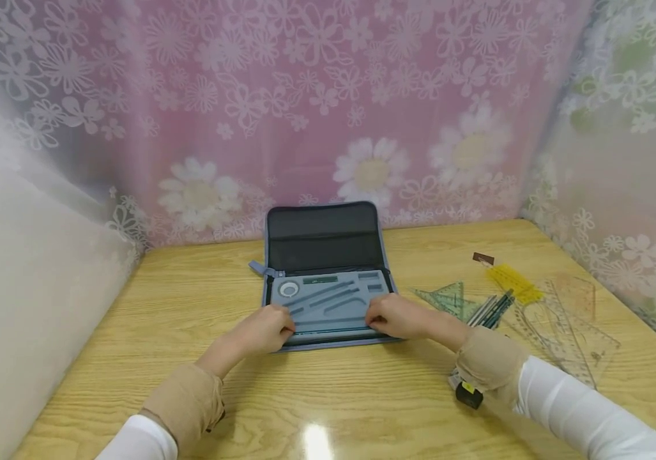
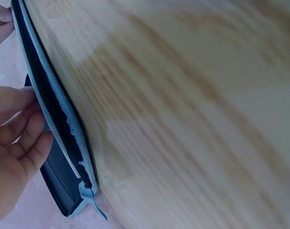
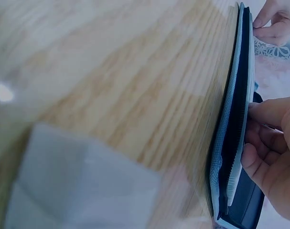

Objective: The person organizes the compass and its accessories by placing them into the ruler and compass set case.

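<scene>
1. Foreground. White sleeves [image 1: 586, 406] with beige cuffs [image 1: 491, 361] enter from the lower corners, cut off by the frame. Bare wood grain of the tabletop [image 1: 98, 326] extends before the case and along its left side. A pale shape [image 3: 82, 181] in the right-wrist view is too blurred to identify.
2. Right margin. A small black object [image 1: 468, 394] with a yellow mark lies beside the right cuff, partly covered.
3. Hands. Both forearms angle inward. The left hand [image 1: 267, 329] and right hand [image 1: 399, 316] stand well apart at opposite ends of one near edge; the fingers of each are bent and pinch that edge, thumbs uppermost.
4. Grey-blue tray [image 1: 328, 310]. It sits in the lower half of the open zip case [image 1: 324, 253], with a white disc [image 1: 289, 289] and a dark green strip [image 1: 320, 279] in its recesses. The hands hide its near corners; whether it is raised cannot be told.
5. Right side. Pens [image 1: 497, 310], partly behind the forearm, a green set square [image 1: 448, 297], overlapping clear rulers [image 1: 569, 338] and a yellow template [image 1: 514, 284] restrict room here.
6. Background. The case's lid stands upright just before a floral cloth [image 1: 305, 128].
</scene>
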### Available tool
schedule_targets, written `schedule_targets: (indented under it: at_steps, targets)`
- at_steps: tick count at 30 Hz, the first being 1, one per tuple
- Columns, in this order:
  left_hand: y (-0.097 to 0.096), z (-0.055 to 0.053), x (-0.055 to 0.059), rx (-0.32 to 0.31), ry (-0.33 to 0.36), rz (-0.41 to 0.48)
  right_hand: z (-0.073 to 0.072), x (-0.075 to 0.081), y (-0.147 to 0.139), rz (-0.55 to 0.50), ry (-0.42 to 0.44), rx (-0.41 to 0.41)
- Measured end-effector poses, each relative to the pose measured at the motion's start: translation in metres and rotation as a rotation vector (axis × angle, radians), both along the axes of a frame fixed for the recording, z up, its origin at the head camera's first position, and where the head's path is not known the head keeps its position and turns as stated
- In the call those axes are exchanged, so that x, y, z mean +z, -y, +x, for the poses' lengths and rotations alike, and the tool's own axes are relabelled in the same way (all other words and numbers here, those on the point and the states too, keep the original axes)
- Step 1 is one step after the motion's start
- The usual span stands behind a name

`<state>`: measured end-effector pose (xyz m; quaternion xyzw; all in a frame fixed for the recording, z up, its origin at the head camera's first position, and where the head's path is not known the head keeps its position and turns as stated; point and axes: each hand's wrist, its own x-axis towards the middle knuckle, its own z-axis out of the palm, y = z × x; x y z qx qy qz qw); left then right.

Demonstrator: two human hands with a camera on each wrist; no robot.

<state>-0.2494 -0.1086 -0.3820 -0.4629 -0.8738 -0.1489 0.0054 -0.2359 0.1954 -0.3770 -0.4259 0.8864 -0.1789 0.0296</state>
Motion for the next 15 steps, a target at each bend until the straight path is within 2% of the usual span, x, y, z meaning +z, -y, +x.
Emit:
schedule_targets:
  at_steps: [3, 9, 12, 15]
  targets:
    - [0.001, -0.001, 0.0, -0.015, 0.013, 0.024, -0.001, -0.001, 0.0, -0.008, -0.004, -0.006]
    - [0.0, -0.002, 0.003, -0.001, 0.037, 0.042, -0.003, 0.001, -0.003, -0.009, -0.042, -0.003]
    - [-0.001, -0.001, 0.004, 0.005, 0.062, 0.035, 0.0, 0.005, -0.014, -0.031, -0.075, -0.029]
    - [-0.002, 0.0, 0.004, 0.017, 0.086, 0.025, 0.001, 0.012, -0.035, -0.05, -0.156, -0.058]
